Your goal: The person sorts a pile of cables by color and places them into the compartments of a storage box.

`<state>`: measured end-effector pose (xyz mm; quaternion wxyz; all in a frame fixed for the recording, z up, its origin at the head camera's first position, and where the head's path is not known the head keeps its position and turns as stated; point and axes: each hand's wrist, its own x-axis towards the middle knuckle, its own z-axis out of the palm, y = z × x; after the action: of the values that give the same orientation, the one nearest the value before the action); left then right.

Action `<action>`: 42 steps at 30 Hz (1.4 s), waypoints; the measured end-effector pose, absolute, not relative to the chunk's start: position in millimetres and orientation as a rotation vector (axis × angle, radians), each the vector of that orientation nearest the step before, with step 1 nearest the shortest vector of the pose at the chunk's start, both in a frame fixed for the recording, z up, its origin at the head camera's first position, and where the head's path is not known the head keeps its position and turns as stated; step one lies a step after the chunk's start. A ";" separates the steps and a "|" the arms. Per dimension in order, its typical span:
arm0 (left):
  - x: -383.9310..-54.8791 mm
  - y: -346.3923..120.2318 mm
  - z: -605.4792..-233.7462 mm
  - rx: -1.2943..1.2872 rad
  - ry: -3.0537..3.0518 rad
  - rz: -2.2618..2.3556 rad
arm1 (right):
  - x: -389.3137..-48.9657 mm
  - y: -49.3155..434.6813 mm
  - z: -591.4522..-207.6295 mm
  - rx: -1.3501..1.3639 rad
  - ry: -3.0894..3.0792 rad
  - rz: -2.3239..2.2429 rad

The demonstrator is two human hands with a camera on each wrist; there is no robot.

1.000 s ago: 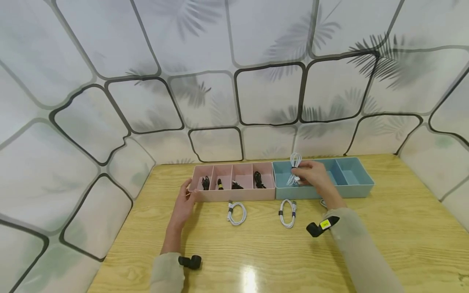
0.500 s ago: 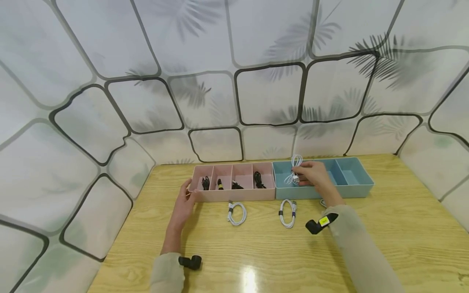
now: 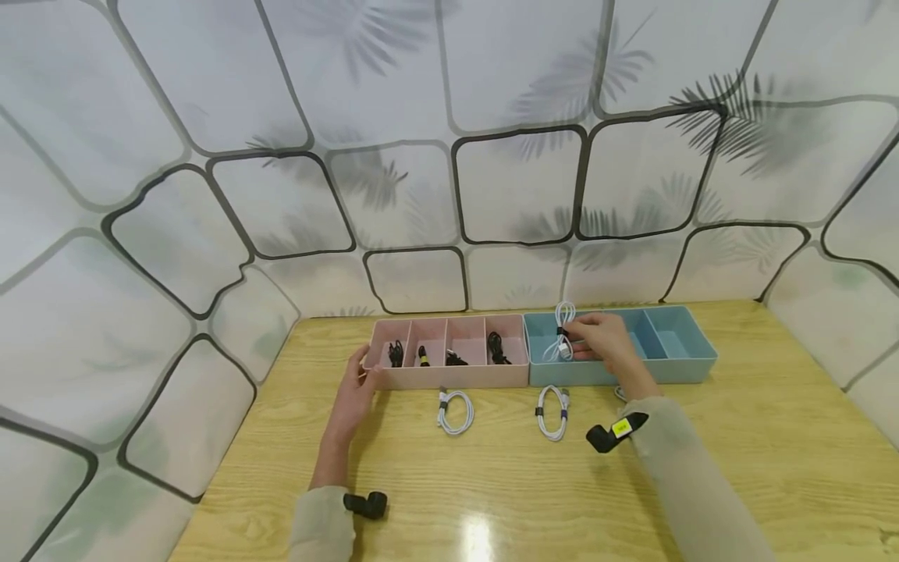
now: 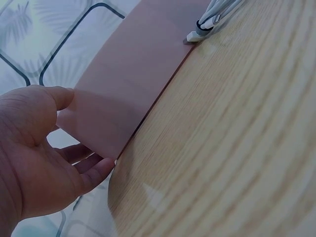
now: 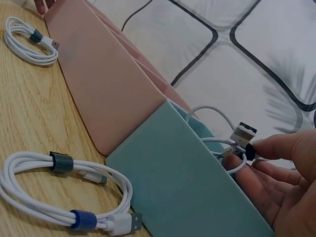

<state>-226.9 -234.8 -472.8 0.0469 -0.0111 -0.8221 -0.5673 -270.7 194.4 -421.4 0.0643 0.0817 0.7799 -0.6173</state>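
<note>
My right hand (image 3: pixel 602 337) pinches a coiled white USB cable (image 3: pixel 565 314) by its black tie, over the left compartment of the blue divided box (image 3: pixel 625 372). In the right wrist view, the cable's metal USB plug (image 5: pixel 244 131) points up between thumb and fingers, and its loops hang inside the rim. My left hand (image 3: pixel 353 396) grips the left end of the pink divided box (image 3: pixel 449 378). In the left wrist view, its thumb lies on the box's front wall (image 4: pixel 118 94) and the fingers reach round the end near the tabletop.
Black cables (image 3: pixel 495 347) lie in the pink box's compartments. In front of the boxes, two coiled white cables, one left (image 3: pixel 456 412) and one right (image 3: pixel 552 414), rest on the wooden table (image 3: pixel 421 492). Another white cable (image 3: pixel 620 393) is mostly hidden by my right wrist. A patterned wall (image 3: pixel 516 187) stands behind.
The white cable has turned slightly in my right hand and sunk a little towards the blue box, its plug showing more plainly. My left hand stays on the pink box.
</note>
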 end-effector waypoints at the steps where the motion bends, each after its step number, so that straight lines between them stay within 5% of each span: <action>1: -226.9 -234.6 -472.4 -0.035 -2.505 -1.729 | -270.8 194.2 -421.0 0.249 2.351 -1.870; 42: -228.5 -234.2 -475.3 -0.035 -2.510 -1.736 | -271.7 198.6 -428.9 0.181 2.346 -1.896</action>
<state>-228.5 -234.2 -475.3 0.0447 -0.0115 -0.8216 -0.5682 -271.7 198.6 -428.9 0.0597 0.0598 0.7750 -0.6262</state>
